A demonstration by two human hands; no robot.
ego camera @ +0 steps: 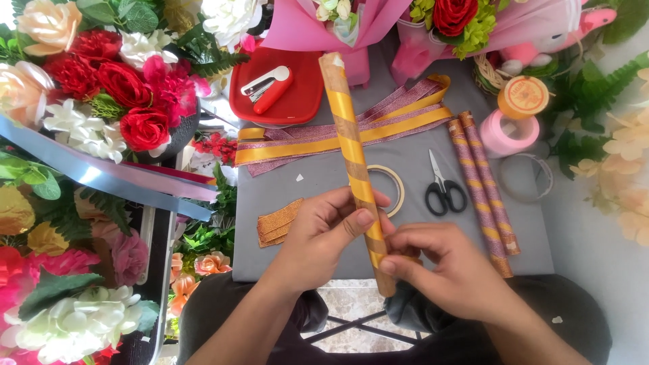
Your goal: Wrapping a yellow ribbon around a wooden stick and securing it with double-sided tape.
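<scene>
Looking down from the head camera, one view only:

Left hand: the left hand [324, 233] is closed around the lower part of a cardboard tube [354, 162], thumb laid across its front.
Right hand: the right hand [449, 270] pinches the tube's near end with fingertips [392, 265] curled tight on it.
Tube: held above the near edge of the grey table [405, 162], slanting up and away toward the far side; a yellow ribbon [362, 189] spirals around it, brown card showing between the turns.
Table, middle: a ring of tape [395, 186] lies flat, partly hidden behind the tube; black-handled scissors [443, 186] lie just to its right, blades pointing away.
Table, right edge: two finished tubes [483, 182], wound with glittery pink and gold, lie side by side and touching.
Table, far side: long strips of gold and pink ribbon [338, 138] cross it; a red tray [297, 94] at the far left corner holds a red and white stapler [269, 86].
Table, far right corner: a pink ribbon roll [507, 135] with an orange spool [524, 98] resting on it.
Table, near left: short gold glitter strips [278, 222] lie stacked beside the left hand.
Surroundings: artificial flowers [101, 74] crowd the left side.
</scene>
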